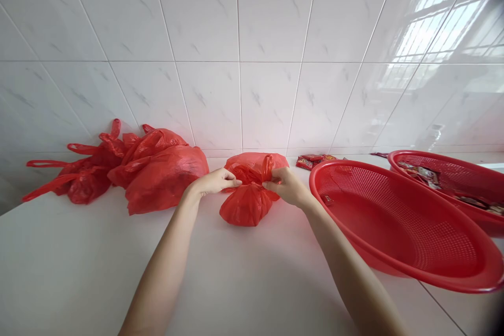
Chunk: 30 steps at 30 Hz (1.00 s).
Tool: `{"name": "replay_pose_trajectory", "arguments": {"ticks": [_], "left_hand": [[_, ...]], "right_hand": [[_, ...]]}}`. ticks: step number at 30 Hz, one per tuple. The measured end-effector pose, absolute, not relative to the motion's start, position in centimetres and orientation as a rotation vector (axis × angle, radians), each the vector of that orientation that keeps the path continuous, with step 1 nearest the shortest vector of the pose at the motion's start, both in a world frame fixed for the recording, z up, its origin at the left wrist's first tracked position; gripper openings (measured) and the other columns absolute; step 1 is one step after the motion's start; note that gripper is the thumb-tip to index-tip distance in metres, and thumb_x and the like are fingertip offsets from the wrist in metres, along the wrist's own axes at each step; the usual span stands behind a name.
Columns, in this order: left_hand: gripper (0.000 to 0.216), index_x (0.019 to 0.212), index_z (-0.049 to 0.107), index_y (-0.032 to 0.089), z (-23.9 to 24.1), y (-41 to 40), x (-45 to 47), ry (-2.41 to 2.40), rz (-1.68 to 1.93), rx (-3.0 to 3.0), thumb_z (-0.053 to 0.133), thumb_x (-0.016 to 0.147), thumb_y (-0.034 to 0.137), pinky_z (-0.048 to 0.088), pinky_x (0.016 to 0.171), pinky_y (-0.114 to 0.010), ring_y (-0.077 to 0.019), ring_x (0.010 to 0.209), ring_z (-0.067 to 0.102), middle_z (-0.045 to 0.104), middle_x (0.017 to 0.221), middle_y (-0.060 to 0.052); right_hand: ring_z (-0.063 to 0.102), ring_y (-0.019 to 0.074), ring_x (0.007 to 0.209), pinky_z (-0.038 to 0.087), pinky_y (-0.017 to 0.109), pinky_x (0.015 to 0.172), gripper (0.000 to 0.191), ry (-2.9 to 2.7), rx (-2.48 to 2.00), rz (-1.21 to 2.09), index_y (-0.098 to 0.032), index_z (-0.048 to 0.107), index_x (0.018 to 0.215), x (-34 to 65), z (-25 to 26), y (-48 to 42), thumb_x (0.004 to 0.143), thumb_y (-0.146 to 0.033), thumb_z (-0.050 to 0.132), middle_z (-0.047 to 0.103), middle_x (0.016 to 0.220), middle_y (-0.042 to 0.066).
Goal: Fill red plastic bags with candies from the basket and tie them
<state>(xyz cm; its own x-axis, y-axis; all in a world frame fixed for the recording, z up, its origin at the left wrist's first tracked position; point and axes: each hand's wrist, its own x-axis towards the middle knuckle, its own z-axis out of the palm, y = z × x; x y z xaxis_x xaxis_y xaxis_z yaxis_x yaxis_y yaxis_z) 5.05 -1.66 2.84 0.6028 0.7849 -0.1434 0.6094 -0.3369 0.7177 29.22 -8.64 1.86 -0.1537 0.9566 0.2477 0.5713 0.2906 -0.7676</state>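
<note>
A small red plastic bag (247,203) sits on the white counter (79,262) in front of me, its body bulging and its top gathered. My left hand (212,181) pinches the bag's left handle, fingers closed on the plastic. My right hand (286,186) grips the right handle in the same way. Both handles are pulled together above the bag's body.
A heap of red plastic bags (149,170) lies at the left by the tiled wall. A large red perforated basket (397,220) stands at the right, with one small packet inside. Behind it a second red basket (452,178) holds snack packets. More packets (311,160) lie near the wall.
</note>
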Motion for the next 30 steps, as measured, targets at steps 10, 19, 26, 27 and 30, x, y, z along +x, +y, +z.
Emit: {"name": "replay_pose_trajectory", "arguments": {"ticks": [10,19,26,27,30], "left_hand": [[0.053,0.062,0.048,0.018,3.7,-2.7,5.4,1.117,0.416,1.936,0.062,0.078,0.067,0.028,0.052,-0.025,-0.0103,0.051,0.041,0.049,0.06,0.001],[0.036,0.092,0.066,0.016,5.4,-4.3,6.4,0.909,0.765,1.782,0.067,0.084,0.051,0.038,0.057,-0.025,-0.0104,0.057,0.048,0.054,0.066,0.001],[0.025,0.096,0.067,0.016,5.9,-5.3,7.2,0.706,0.76,1.794,0.063,0.088,0.039,0.043,0.066,-0.025,-0.0108,0.067,0.051,0.061,0.079,-0.001],[0.023,0.096,0.066,0.015,6.0,-5.5,7.3,0.689,0.74,1.805,0.063,0.088,0.037,0.043,0.066,-0.025,-0.0106,0.067,0.051,0.061,0.08,-0.002],[0.018,0.097,0.066,0.015,6.3,-6.0,7.4,0.661,0.714,1.828,0.063,0.087,0.031,0.044,0.067,-0.025,-0.0106,0.068,0.052,0.062,0.082,-0.002]], "right_hand": [[0.051,0.0142,0.066,0.04,0.028,0.061,0.019,-1.749,-1.141,0.833,-0.015,0.065,0.073,29.2,2.5,-9.1,0.079,-0.034,0.066,0.059,0.069,0.001],[0.065,0.0237,0.099,0.052,0.039,0.09,0.03,-1.701,-0.693,1.178,-0.018,0.074,0.101,28.4,3.4,-9.8,0.087,-0.043,0.067,0.071,0.101,0.008],[0.066,0.0202,0.093,0.052,0.037,0.09,0.031,-1.772,-0.643,1.288,-0.017,0.072,0.102,28.1,3.4,-10.1,0.088,-0.044,0.066,0.071,0.096,0.007],[0.066,0.0194,0.091,0.053,0.036,0.088,0.031,-1.78,-0.646,1.299,-0.017,0.072,0.101,28.0,3.3,-10.1,0.088,-0.044,0.066,0.071,0.095,0.007],[0.065,0.0182,0.086,0.053,0.034,0.082,0.031,-1.781,-0.68,1.296,-0.015,0.071,0.096,27.9,3.1,-9.9,0.087,-0.045,0.066,0.07,0.092,0.007]]}}
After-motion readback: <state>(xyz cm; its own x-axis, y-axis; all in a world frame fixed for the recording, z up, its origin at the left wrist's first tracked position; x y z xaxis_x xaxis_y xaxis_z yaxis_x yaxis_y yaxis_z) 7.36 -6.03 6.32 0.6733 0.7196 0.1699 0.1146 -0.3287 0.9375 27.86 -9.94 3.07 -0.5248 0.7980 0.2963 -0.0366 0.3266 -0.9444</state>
